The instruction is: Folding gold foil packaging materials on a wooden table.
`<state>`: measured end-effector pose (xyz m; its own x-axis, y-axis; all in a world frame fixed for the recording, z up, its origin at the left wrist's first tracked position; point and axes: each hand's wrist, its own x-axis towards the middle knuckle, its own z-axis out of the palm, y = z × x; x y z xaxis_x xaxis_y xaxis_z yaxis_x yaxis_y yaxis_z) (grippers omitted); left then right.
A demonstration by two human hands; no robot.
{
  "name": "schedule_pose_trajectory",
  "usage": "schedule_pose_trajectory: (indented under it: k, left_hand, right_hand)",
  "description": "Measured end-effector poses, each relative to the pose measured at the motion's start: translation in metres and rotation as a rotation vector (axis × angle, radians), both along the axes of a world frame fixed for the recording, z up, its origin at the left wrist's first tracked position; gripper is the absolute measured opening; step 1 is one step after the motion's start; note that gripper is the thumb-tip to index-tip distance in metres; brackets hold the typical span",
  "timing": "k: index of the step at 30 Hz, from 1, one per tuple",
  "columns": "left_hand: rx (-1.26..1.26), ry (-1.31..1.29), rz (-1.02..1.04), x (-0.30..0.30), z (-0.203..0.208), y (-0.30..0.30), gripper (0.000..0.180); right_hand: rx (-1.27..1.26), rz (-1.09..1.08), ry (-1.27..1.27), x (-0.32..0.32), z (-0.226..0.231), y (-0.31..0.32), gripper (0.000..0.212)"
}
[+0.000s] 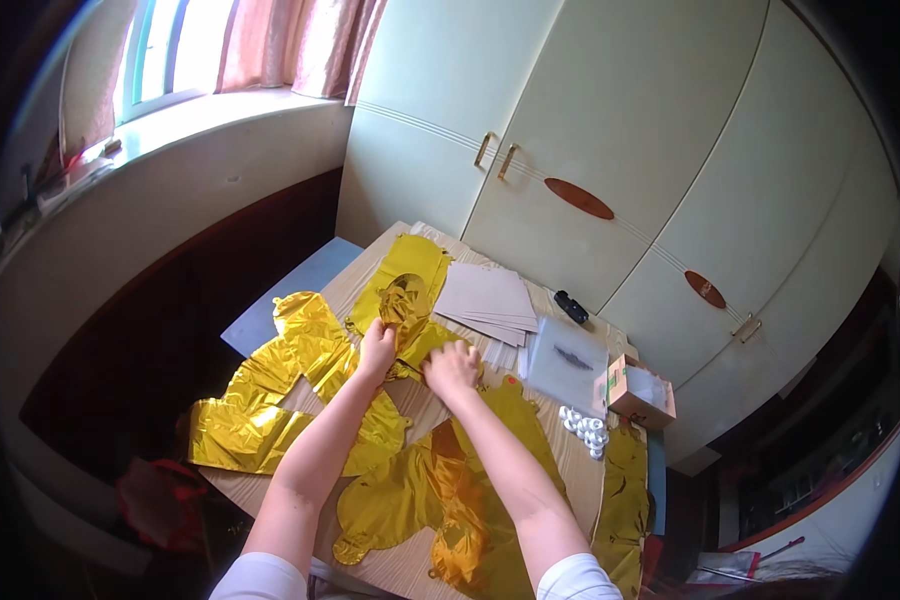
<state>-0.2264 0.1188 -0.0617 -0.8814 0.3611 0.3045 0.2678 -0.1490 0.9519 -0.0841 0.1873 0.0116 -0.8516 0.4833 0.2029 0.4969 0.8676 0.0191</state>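
Note:
Flat gold foil balloons are spread over the wooden table. My left hand point(378, 348) is closed on the edge of a gold foil balloon point(420, 262) at the table's far side, where the foil is crumpled above the fingers. Just to its right, my right hand point(452, 368) bends its fingers down onto the same foil; its fingertips are partly hidden. A crinkled gold foil balloon point(260, 375) lies left of my left arm. Beneath and beside my right forearm lie more foil pieces point(390, 500), one with an orange sheen.
Behind my hands sits a stack of pale cards point(488, 300). To the right are clear plastic bags point(568, 365), a black object point(571, 306), a small open carton point(642, 392) and several white rolls point(584, 430). Cream cabinets point(610, 120) stand beyond the table point(232, 484).

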Motion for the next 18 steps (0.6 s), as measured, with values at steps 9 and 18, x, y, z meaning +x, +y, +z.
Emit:
schedule_pose_trajectory:
  k: [9, 18]
  left_hand:
    - [-0.111, 0.632, 0.223, 0.021, 0.058, -0.016, 0.013]
    - [-0.065, 0.452, 0.182, 0.019, 0.111, -0.035, 0.016]
  right_hand:
    - [-0.209, 0.226, 0.198, -0.016, -0.04, -0.018, 0.051]
    - [-0.163, 0.146, 0.072, -0.008, -0.025, -0.032, 0.066]
